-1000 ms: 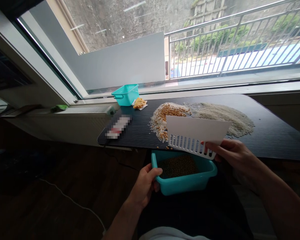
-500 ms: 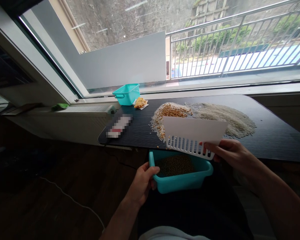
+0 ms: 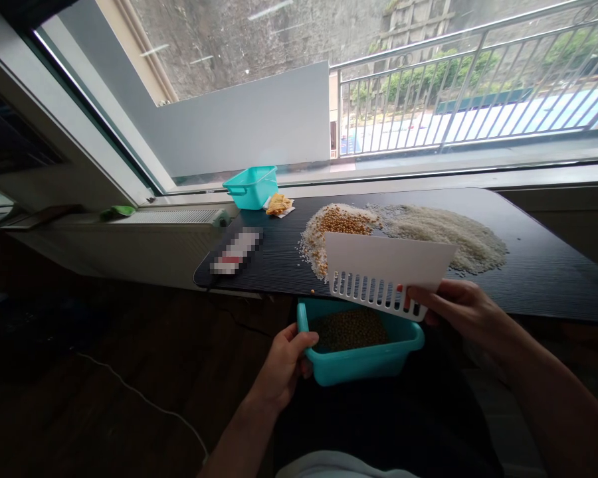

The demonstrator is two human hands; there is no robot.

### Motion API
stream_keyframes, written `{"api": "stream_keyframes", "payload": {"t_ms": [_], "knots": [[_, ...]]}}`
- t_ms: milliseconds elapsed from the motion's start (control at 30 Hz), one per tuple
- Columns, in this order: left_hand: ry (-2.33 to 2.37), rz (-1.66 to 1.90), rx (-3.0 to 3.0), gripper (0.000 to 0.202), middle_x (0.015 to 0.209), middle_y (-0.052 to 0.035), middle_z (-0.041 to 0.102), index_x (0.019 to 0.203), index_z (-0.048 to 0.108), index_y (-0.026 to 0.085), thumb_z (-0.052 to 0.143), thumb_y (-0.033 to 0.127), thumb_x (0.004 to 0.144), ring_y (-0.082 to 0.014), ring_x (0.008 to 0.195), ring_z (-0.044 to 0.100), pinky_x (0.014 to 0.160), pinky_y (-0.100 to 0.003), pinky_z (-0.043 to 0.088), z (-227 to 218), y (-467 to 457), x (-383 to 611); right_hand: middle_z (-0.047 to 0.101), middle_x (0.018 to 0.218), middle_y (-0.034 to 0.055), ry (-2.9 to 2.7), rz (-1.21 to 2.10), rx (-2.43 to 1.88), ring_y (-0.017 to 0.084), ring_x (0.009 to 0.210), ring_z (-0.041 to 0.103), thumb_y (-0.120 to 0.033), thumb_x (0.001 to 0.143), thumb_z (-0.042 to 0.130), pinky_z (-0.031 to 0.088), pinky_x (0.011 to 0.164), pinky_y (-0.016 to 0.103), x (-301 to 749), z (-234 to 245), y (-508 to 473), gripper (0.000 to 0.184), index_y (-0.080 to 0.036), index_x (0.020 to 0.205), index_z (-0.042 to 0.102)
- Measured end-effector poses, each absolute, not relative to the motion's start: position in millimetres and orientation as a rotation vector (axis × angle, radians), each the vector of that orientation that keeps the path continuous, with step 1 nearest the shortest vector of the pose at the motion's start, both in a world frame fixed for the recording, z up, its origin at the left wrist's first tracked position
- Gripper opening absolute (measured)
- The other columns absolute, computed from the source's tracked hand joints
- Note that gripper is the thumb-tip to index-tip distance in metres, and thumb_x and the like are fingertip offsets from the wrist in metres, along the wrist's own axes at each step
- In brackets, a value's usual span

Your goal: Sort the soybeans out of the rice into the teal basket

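Note:
My left hand [image 3: 286, 365] is closed around the left rim of a turquoise plastic basin [image 3: 363, 365], held just below the table's front edge. Small round yellowish-brown beans [image 3: 353, 330] cover its bottom. In my right hand [image 3: 451, 302] is a white slotted scraper [image 3: 389, 259], pinched at its lower right corner. The scraper tilts over the basin's far rim, slots downward, and hides part of the piles behind it. Orange-brown beans [image 3: 346, 219] mixed with white rice [image 3: 311, 236] lie on the table beyond, beside a larger heap of rice [image 3: 443, 232] on the right.
The dark table [image 3: 543, 272] stands against the window. A second turquoise basin [image 3: 254, 188] and a folded yellow cloth-like item on white paper [image 3: 279, 204] are at its back left. A blurred-out flat object [image 3: 236, 251] lies at the left. A white cable [image 3: 144, 398] runs along the floor.
Almost nothing differs. The few beans at the table edge by the scraper's lower left are fewer now; both hands keep their holds, and the view shifts very slightly.

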State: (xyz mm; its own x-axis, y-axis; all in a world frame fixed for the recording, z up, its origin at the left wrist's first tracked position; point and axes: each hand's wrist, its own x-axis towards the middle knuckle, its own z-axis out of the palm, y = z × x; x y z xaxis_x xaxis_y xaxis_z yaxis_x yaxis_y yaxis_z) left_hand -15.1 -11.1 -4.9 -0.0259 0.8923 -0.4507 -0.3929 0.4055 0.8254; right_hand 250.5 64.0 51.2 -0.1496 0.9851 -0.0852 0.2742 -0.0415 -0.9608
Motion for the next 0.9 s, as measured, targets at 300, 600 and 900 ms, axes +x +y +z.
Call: {"api": "stream_keyframes", "payload": {"t_ms": [300,600,900], "knots": [[1.199,1.121,0.53,0.039,0.043,0.0116,0.039,0.066,0.051,0.02,0.085,0.038,0.057,-0.004,0.036,0.033,0.039,-0.019,0.022,-5,-12,-19,0.056,0.047,-0.0006,-1.636,1.175,-1.296,0.011,0.045,0.048,-0.077,0.06,0.07,0.036,0.045,0.025,214,46,84,0.06,-0.018,0.067,0.076],[1.241,1.203,0.513,0.038,0.046,0.0122,0.038,0.068,0.051,0.019,0.084,0.035,0.057,-0.0033,0.036,0.032,0.039,-0.018,0.023,-6,-12,-27,0.06,0.049,0.0013,-1.599,1.181,-1.316,0.012,0.046,0.05,-0.078,0.059,0.072,0.041,0.045,0.026,228,46,69,0.061,-0.018,0.065,0.076],[1.152,1.132,0.524,0.035,0.045,0.011,0.04,0.067,0.053,0.019,0.083,0.035,0.058,-0.0038,0.037,0.032,0.039,-0.019,0.022,0,-11,-16,0.06,0.047,0.0006,-1.447,0.88,-1.476,0.016,0.046,0.055,-0.066,0.061,0.074,0.041,0.045,0.027,234,49,74,0.046,-0.02,0.064,0.074]]}}
